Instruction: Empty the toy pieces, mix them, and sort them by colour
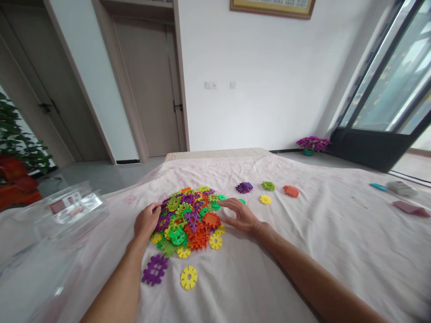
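A heaped pile of plastic building pieces (185,220) lies on the cloth in purple, green, yellow and orange, with notched discs, squares and triangles among them. My left hand (147,220) rests against the pile's left side, its fingers slightly bent and partly hidden, with no piece visible in it. On the other side, my right hand (240,216) is open, fingers and thumb apart, the tips beside the pile's right edge near green discs (215,205). In front of the pile lie a purple window-shaped square (155,270) and a yellow notched disc (189,277).
Beyond my right hand sit a purple stack (244,187), a green square (268,185), an orange piece (291,191) and a yellow disc (265,199). Clear plastic packaging (72,211) stands at left. A pinkish cloth (411,208) and a blue-handled item (379,186) lie far right.
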### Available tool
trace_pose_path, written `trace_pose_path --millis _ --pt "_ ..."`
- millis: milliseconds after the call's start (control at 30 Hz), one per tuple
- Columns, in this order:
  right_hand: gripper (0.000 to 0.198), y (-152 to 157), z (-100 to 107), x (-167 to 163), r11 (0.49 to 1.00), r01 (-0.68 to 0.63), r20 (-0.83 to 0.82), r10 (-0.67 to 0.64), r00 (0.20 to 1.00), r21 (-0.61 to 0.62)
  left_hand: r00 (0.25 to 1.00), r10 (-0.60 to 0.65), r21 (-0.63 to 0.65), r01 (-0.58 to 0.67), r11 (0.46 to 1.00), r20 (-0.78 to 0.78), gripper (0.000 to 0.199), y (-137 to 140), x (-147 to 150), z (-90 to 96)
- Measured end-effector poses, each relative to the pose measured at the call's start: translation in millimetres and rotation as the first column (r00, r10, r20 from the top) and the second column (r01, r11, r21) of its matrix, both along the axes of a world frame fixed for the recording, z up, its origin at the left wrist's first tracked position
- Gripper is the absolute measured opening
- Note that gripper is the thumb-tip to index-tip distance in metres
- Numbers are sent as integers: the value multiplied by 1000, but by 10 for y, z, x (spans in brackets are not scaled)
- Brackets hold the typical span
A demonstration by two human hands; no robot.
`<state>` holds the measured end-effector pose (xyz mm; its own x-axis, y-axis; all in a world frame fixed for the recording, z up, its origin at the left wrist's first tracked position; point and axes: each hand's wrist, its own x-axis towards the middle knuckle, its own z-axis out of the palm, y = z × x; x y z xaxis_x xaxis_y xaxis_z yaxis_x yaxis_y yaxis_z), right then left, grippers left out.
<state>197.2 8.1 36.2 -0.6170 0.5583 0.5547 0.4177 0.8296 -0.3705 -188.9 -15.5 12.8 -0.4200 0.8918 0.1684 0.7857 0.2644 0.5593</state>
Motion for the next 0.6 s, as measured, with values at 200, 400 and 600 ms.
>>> trace_pose_path --millis 200,400,600 --pt "35 -218 94 -225 983 -181 105 177 979 30 1000 1 -14 -1 1000 -14 37 29 -16 -12" --pt "33 -148 21 -166 993 -119 -15 118 993 -19 1000 -9 -36 8 999 -28 39 30 -10 9" --pt "31 314 -45 338 866 454 -314 -500 807 -211 999 -1 -31 0 1000 -32 38 27 9 27"
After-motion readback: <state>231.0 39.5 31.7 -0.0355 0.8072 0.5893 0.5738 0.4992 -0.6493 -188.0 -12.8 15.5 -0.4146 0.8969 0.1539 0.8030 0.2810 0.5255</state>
